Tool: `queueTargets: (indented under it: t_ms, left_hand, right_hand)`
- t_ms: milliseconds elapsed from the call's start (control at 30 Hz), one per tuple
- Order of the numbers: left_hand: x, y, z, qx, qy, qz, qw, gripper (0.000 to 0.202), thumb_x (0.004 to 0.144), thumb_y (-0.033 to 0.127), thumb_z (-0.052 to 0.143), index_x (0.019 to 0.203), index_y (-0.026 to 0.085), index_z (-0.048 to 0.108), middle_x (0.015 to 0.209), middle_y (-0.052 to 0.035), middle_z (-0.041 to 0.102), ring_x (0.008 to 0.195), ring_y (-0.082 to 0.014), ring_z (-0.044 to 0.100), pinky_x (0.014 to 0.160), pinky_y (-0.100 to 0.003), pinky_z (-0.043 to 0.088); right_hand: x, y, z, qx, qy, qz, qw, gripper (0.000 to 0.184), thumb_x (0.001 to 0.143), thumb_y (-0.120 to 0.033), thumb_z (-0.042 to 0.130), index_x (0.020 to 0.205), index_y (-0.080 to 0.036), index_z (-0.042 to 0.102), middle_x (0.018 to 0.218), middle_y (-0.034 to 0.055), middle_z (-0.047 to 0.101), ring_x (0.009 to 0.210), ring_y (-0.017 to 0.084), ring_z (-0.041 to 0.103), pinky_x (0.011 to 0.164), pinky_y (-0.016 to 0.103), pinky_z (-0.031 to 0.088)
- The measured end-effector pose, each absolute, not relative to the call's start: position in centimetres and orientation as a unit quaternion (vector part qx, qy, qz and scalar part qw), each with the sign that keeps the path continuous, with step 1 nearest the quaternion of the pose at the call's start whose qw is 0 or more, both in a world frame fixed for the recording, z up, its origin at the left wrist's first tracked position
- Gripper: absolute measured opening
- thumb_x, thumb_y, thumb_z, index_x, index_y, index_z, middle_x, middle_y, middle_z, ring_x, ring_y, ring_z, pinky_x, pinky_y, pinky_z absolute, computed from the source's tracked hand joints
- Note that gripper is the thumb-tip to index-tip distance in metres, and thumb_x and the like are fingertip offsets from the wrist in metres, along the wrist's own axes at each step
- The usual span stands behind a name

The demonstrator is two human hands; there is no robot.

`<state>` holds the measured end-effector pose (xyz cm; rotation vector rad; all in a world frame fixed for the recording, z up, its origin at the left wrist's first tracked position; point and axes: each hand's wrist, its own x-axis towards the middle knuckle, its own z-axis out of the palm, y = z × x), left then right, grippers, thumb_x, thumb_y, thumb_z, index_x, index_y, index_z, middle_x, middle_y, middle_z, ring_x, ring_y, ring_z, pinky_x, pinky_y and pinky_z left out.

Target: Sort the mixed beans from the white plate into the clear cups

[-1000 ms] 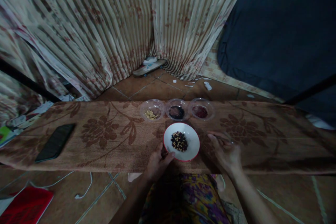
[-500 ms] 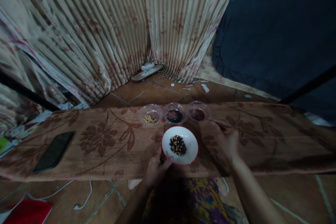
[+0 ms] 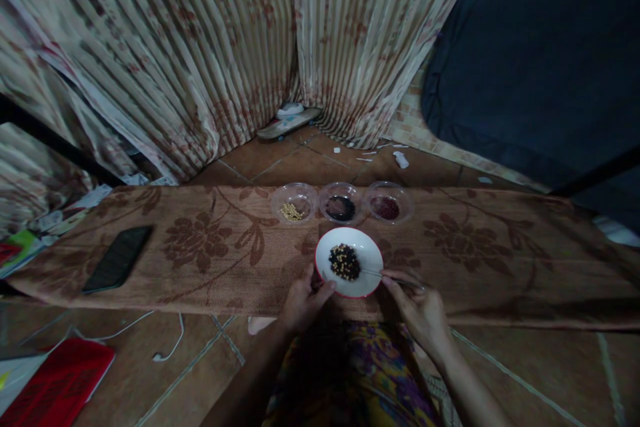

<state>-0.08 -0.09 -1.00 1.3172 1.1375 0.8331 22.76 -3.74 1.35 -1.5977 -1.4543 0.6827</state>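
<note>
A white plate with a red rim [image 3: 369, 255] lies on a brown flowered cloth and carries a small heap of mixed dark and pale beans [image 3: 344, 261]. My left hand [image 3: 303, 303] pinches the plate's near left edge. My right hand [image 3: 420, 307] is closed on thin metal tweezers [image 3: 383, 275], whose tips reach over the plate toward the beans. Behind the plate stand three clear cups: one with pale beans [image 3: 294, 203], one with black beans [image 3: 341, 203], one with red beans [image 3: 387, 202].
A dark phone [image 3: 118, 258] lies on the cloth [image 3: 210, 247] at the left. A red book [image 3: 57, 387] and a white cable [image 3: 165, 347] lie on the tiled floor. Striped curtains [image 3: 210, 47], a sandal [image 3: 293, 121] and a dark mattress [image 3: 540, 60] are behind.
My right hand has come back from beside the red-bean cup to the plate's right edge, with the tweezers now pointing at the beans. My left hand has stayed on the rim.
</note>
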Motion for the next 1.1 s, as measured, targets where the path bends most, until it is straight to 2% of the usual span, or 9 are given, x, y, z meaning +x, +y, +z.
queueTargets:
  t_ms: [167, 467, 733, 1100]
  left_hand:
    - [-0.12, -0.04, -0.96, 0.559, 0.482, 0.355, 0.573, 0.05, 0.082, 0.035, 0.062, 0.128, 0.019, 0.05, 0.114, -0.0054, 0.07, 0.1, -0.022, 0.066, 0.092, -0.033, 0.051]
    - [-0.3, 0.05, -0.98, 0.57, 0.509, 0.324, 0.558, 0.049, 0.082, 0.039, 0.062, 0.125, 0.02, 0.052, 0.104, -0.0035, 0.072, 0.093, -0.0211, 0.067, 0.085, -0.031, 0.052]
    - [-0.26, -0.03, -1.36, 0.571, 0.496, 0.339, 0.559, 0.048, 0.083, 0.037, 0.062, 0.126, 0.02, 0.052, 0.11, -0.0043, 0.071, 0.099, -0.0213, 0.066, 0.09, -0.031, 0.05]
    - [-0.02, -0.15, -1.44, 0.558, 0.5, 0.35, 0.562, 0.048, 0.083, 0.036, 0.062, 0.127, 0.021, 0.051, 0.108, -0.0032, 0.072, 0.098, -0.0217, 0.066, 0.09, -0.032, 0.051]
  right_hand:
    - [22.57, -3.68, 1.26, -0.648, -0.587, 0.257, 0.412, 0.03, 0.087, -0.045, 0.055, 0.094, -0.021, 0.072, 0.099, 0.0093, 0.068, 0.092, 0.022, 0.065, 0.079, 0.034, 0.053]
    - [22.5, -3.37, 0.48, -0.638, -0.615, 0.237, 0.398, 0.03, 0.088, -0.044, 0.053, 0.093, -0.022, 0.072, 0.096, 0.0083, 0.069, 0.092, 0.023, 0.065, 0.079, 0.034, 0.052]
    - [22.36, -3.26, 0.56, -0.647, -0.61, 0.233, 0.394, 0.03, 0.089, -0.045, 0.052, 0.089, -0.022, 0.071, 0.097, 0.0078, 0.068, 0.091, 0.022, 0.065, 0.079, 0.034, 0.051]
    - [22.74, -3.47, 0.8, -0.643, -0.593, 0.222, 0.431, 0.028, 0.087, -0.043, 0.055, 0.091, -0.021, 0.072, 0.094, 0.0087, 0.069, 0.089, 0.022, 0.066, 0.076, 0.034, 0.052]
